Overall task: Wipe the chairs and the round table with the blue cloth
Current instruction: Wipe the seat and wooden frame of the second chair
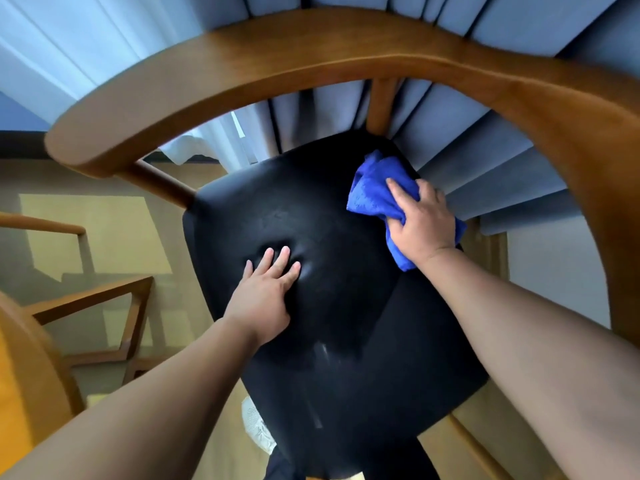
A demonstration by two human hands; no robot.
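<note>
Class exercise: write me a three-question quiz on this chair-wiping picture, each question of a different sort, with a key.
1. True or false: the left hand presses flat, fingers straight, on the black seat.
2. Where is the blue cloth? A) on the floor; B) bunched in the right hand at the seat's far right corner; C) draped over the armrest.
3. Fill in: behind the seat hang blue-grey ____.
Key: 1 true; 2 B; 3 curtains.
</note>
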